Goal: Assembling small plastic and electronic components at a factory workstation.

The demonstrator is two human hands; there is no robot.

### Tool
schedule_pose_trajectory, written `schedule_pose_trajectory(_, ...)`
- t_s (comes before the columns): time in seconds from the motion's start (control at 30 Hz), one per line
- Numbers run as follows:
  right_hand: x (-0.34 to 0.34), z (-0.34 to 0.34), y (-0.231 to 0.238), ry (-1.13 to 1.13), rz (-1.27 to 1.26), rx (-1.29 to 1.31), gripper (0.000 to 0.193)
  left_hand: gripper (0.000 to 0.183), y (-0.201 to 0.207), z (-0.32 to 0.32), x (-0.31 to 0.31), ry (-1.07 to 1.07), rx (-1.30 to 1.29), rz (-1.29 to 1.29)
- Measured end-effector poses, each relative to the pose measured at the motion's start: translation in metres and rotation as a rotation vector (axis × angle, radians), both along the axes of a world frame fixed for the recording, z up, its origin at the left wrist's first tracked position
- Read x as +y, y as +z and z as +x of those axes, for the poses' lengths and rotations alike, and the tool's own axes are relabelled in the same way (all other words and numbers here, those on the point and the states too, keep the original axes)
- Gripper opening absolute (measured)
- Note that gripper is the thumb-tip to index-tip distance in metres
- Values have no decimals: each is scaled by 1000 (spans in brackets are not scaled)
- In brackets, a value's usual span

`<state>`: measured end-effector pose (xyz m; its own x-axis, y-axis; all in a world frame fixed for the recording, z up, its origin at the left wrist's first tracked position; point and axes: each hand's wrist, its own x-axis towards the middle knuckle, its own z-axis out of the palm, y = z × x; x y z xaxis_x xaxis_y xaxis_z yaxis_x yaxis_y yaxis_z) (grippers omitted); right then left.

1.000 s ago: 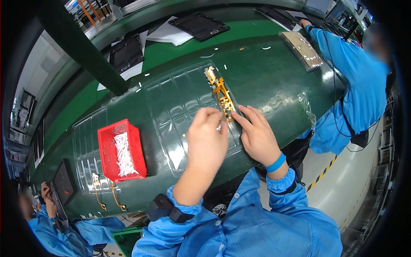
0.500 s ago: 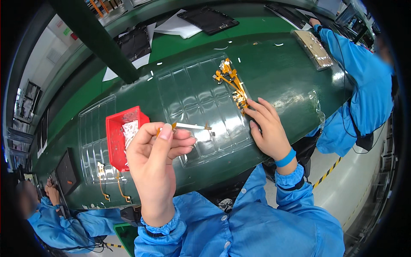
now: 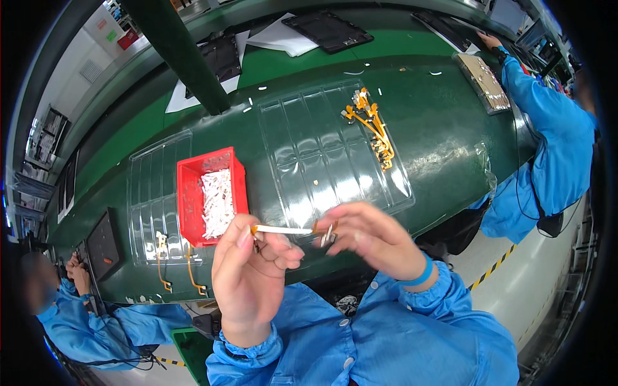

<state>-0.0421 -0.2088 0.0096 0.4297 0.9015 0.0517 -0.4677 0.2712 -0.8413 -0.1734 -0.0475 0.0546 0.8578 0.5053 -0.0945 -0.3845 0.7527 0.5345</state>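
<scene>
My left hand (image 3: 248,276) is closed in a pinch on one end of an orange flex cable, which carries a white strip (image 3: 283,229) along its middle. At the cable's other end is my right hand (image 3: 373,241), its fingers curled around a small dark connector (image 3: 328,238); whether they grip it is unclear. Just beyond my left hand stands a red bin (image 3: 239,186) filled with small white strips (image 3: 217,199). A bunch of orange flex cables (image 3: 376,132) lies across the right side of a clear compartmented tray (image 3: 296,148).
Two flex cables (image 3: 191,267) hang over a second clear tray (image 3: 151,193) at left. A green post (image 3: 180,58) rises from the table. A cardboard-coloured pack (image 3: 483,83) lies far right. Co-workers in blue sit at right (image 3: 553,128) and left (image 3: 96,334).
My right hand has left the bunch of flex cables and come to the free end of the held cable. My left hand has shifted slightly toward me with the cable.
</scene>
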Motion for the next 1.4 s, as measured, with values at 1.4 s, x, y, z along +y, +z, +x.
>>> schedule_pose_trajectory(1.4,63,-45,21,248,-457,-244,14,21,-39,-66,12,386,353,1917)
